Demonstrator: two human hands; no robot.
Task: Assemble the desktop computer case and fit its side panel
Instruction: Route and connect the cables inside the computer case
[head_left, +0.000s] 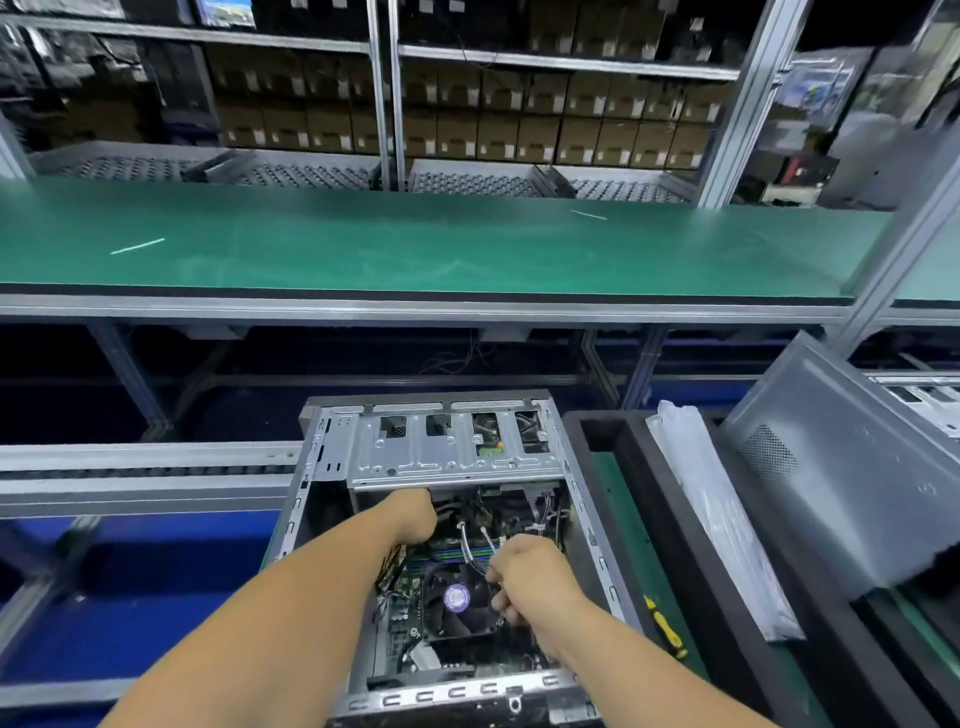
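Open case (332, 457), left hand (413, 512) reaching under drive cage (447, 452), grip hidden, right hand (530, 574) pinching cables (475, 540) above fan (457, 597), side panel (841, 483) leaning right.

No text, brand, number or sign can be read anywhere in the view. The round purple sticker (456, 596) on the hub of the black cooler fan, inside the open grey metal computer case (332, 457), carries pale marks too blurred to make out. The white labels (465, 148) on the brown cardboard boxes stacked on the far shelving are too small to read. The blue-and-white printed sheets (815, 91) hanging at the right upright of the shelving show colour patches only, with no legible lettering.
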